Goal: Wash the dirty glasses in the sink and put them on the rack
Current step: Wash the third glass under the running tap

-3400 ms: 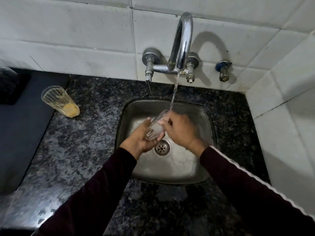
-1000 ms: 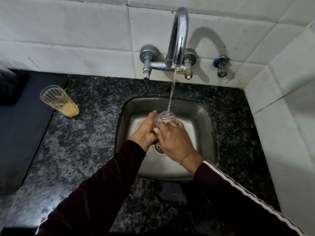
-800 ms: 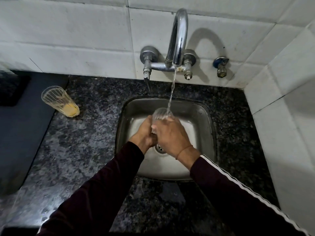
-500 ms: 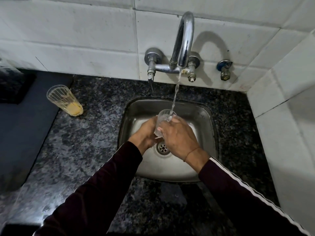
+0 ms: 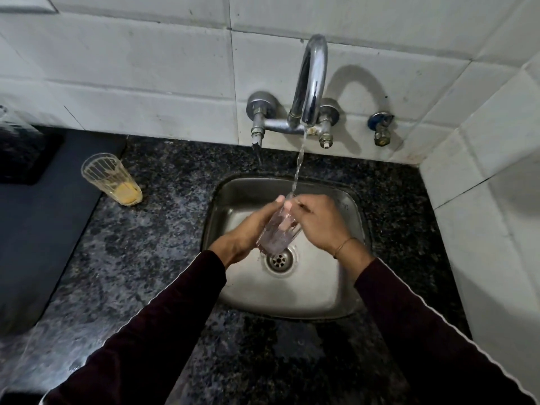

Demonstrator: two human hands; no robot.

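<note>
A clear ribbed glass [image 5: 277,233] is tilted over the steel sink [image 5: 318,293], its mouth up toward the running water from the chrome tap [image 5: 311,83]. My left hand [image 5: 248,229] cups the glass from the left side. My right hand [image 5: 318,222] wraps its upper part from the right, fingers at the rim. A second glass [image 5: 109,178] with yellow residue at its bottom stands on the counter to the left, apart from both hands. No rack is clearly in view.
Dark speckled granite counter [image 5: 163,229] surrounds the sink. A dark mat [image 5: 43,229] covers the left side. White tiled walls stand behind and to the right. A small blue-capped valve [image 5: 380,130] sticks out right of the tap. The drain [image 5: 279,260] lies below the glass.
The glass went from nearly upright under the stream to tilted, its base lowered toward the drain. Both hands stayed on it and shifted slightly along it.
</note>
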